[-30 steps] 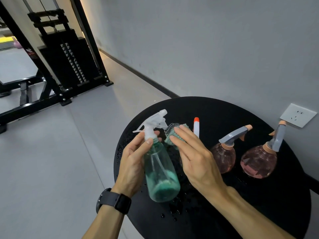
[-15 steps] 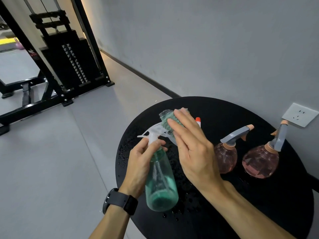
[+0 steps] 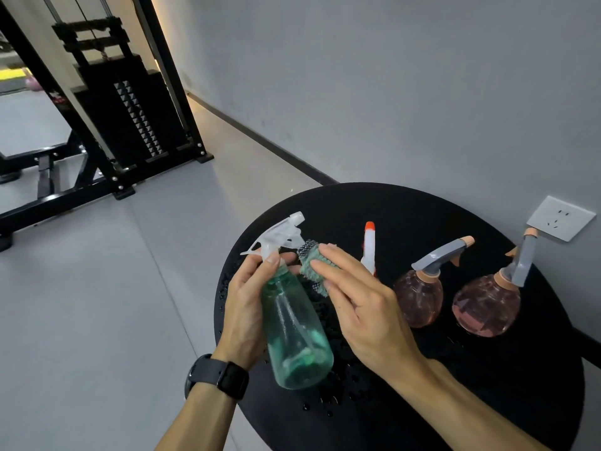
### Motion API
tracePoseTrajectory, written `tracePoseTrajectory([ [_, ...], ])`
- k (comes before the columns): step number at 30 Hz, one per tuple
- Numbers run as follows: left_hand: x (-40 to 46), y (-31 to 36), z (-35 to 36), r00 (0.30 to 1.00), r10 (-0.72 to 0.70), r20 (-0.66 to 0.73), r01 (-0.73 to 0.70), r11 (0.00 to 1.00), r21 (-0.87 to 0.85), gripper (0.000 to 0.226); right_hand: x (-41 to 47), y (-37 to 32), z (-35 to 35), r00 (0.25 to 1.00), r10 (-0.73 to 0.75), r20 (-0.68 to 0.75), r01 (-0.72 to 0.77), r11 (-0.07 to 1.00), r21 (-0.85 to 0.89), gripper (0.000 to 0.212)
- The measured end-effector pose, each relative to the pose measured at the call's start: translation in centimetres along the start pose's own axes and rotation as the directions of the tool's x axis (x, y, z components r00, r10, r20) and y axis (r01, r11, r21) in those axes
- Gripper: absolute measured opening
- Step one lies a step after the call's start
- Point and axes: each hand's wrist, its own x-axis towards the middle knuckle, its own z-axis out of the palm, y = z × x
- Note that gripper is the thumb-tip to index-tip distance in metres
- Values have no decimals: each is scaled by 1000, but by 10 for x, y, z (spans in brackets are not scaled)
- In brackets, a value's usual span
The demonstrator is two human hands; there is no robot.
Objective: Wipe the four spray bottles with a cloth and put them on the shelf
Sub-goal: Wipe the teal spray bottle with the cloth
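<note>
My left hand grips a clear green spray bottle with a white trigger head, tilted above the round black table. My right hand presses a green cloth against the bottle's neck, just below the trigger. Behind my right hand stands a white sprayer with an orange tip, its body hidden. To the right two round pink bottles with grey triggers stand upright on the table.
Water drops lie on the table near the bottle's base. A grey wall with a socket runs behind the table. A black weight machine stands on the grey floor at the back left. No shelf is in view.
My right hand with the cloth moved up over the trigger head and came back down to the bottle's neck. The white trigger head is uncovered again. The other bottles have not moved.
</note>
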Motion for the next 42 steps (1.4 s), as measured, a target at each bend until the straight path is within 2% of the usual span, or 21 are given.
tracePoseTrajectory([
  [2,1,1,0,1000,11,-4,-11,1000,-9,51,-3,1,-1,1000,3,15,-3,1000,-4,34],
  [6,0,0,-3,999,36,10,-37,998,53,54,-2,3,-4,1000,-12,-26,11,999,-43,33],
  [10,-2,-2,-3,998,14,54,-23,984,177,38,7,-5,-8,988,38,-150,-37,999,9,33],
  [13,-2,-4,-2,996,-7,91,-11,982,188,38,11,-10,-8,977,129,-171,-115,990,87,34],
  [17,-3,-6,0,993,-10,122,-13,982,187,49,11,-12,-4,979,140,-151,-123,986,117,33],
  [23,-1,-6,0,993,-47,105,18,964,265,41,2,-11,2,989,123,-87,-113,988,108,33],
  [29,2,-1,-5,994,-67,83,50,981,185,50,-5,-12,-4,994,95,50,-102,983,151,34],
  [32,5,1,-8,996,-76,42,70,989,130,58,-11,-11,-4,999,44,24,-47,989,139,34],
  [37,9,2,-9,996,-51,-69,58,991,116,61,-13,-13,-4,997,65,-47,-57,987,153,34],
  [42,6,2,-5,996,-49,-74,61,984,169,49,-14,-19,12,995,8,101,-16,996,84,37],
])
